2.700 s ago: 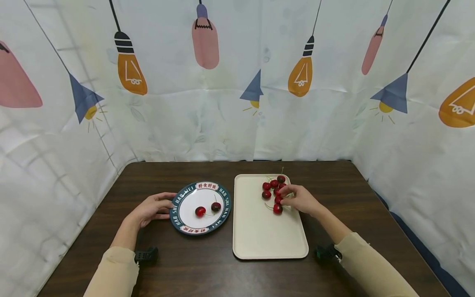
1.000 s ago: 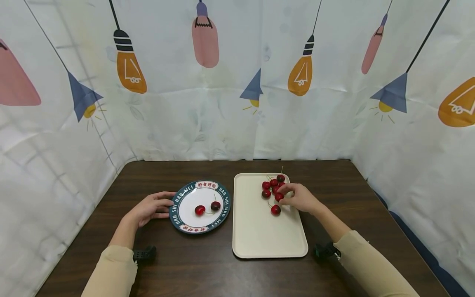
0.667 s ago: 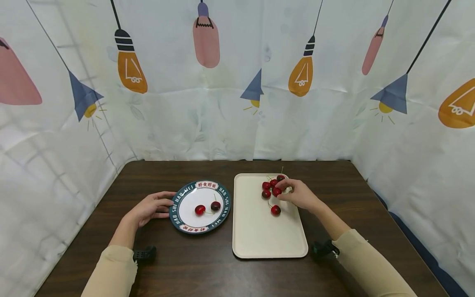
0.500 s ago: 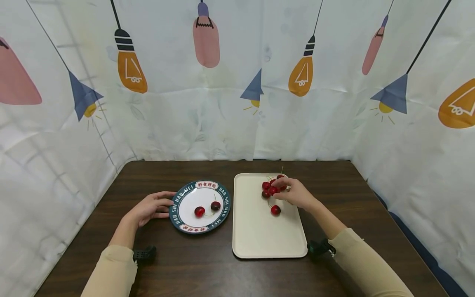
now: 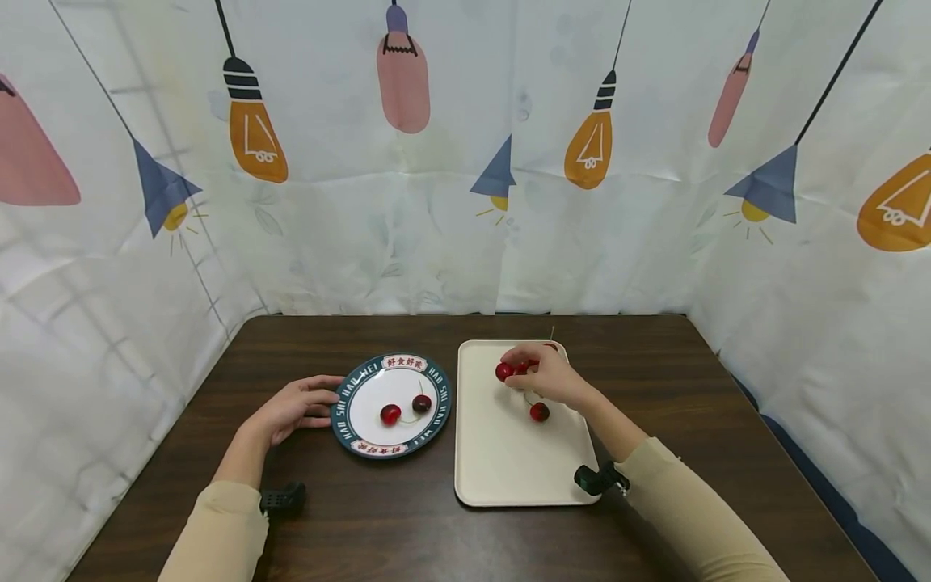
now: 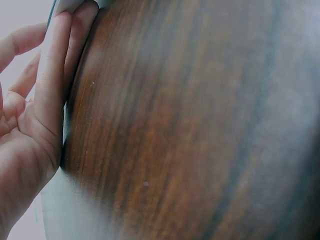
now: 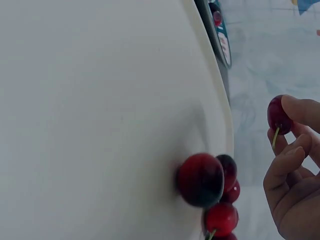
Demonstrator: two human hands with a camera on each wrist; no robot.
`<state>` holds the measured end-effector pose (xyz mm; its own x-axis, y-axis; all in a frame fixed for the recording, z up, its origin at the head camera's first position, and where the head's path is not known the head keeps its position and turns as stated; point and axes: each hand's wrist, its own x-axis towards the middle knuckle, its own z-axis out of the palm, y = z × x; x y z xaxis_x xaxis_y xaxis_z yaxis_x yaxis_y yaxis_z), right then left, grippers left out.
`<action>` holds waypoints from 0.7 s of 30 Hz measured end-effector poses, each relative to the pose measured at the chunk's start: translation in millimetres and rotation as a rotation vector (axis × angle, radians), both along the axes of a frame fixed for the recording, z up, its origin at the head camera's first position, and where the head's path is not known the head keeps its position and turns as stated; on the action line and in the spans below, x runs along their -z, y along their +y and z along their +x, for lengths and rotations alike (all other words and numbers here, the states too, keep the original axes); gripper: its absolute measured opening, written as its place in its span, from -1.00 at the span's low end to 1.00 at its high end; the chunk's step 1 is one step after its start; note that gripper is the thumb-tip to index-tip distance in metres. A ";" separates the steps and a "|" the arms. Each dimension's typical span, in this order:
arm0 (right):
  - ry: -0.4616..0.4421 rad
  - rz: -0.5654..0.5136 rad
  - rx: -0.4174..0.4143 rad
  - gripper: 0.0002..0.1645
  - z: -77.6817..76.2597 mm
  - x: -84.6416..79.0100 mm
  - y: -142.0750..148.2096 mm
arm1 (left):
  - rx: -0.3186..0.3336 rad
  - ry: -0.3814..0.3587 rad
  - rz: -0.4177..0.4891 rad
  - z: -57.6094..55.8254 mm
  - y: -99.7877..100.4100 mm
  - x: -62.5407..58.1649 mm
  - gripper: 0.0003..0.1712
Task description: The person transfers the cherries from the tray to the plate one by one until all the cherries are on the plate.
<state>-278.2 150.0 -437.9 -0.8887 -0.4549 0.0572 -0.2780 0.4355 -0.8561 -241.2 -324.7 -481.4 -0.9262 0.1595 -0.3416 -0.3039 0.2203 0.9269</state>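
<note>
My right hand (image 5: 549, 376) pinches a dark red cherry (image 5: 504, 372) between thumb and fingertips, above the cream tray (image 5: 520, 461). In the right wrist view, the cherry's green stem (image 7: 276, 137) hangs down from it. Several more cherries (image 7: 221, 218) lie on the tray, partly hidden behind the hand in the head view. A single cherry (image 5: 539, 412) sits nearer the tray's middle. My left hand (image 5: 294, 411) touches the left rim of the round plate (image 5: 345, 424) with fairly straight fingers (image 6: 52, 65). On the plate lie two cherries, one bright red (image 5: 390, 415) and one darker (image 5: 422, 403).
Plate and tray stand side by side on a dark wooden table (image 5: 378, 517), a narrow gap between them. Behind and beside the table hangs a white curtain (image 5: 436, 242) with printed lamps. Each wrist wears a black camera.
My right hand moves left and slightly up across the tray, carrying a cherry away from the cluster. One cherry on the tray shifted slightly earlier. My left hand stays at the plate's rim.
</note>
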 end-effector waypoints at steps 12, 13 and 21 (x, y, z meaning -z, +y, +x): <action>-0.015 0.014 -0.051 -0.56 -2.1 0.7 -39.4 | 0.010 0.001 -0.009 -0.5 0.6 -0.7 -0.32; -0.021 0.014 -0.055 -0.57 -1.8 1.4 -42.8 | 0.009 0.001 -0.010 -0.4 0.6 -0.6 -0.32; -0.030 0.027 -0.120 -0.64 5.6 7.2 -70.6 | 0.010 0.009 -0.015 0.3 0.5 -0.5 -0.32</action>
